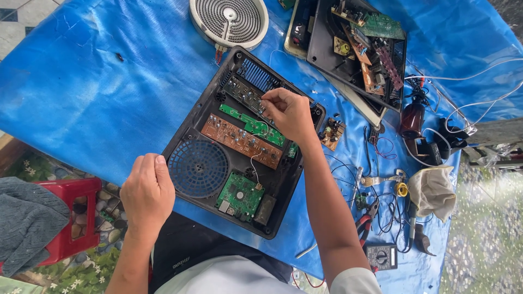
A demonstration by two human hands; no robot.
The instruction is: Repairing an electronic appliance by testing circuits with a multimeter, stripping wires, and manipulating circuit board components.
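A single view is given, taken from a head-worn camera that is aimed almost straight down from close above. The opened black plastic cooker base with its circuit boards [239,147] is held near the middle of the frame. Beyond it, the round coiled heating element [229,20] is cut by the top edge; below it, the wearer's lap is seen. The blue plastic sheet [87,81] is spread around it
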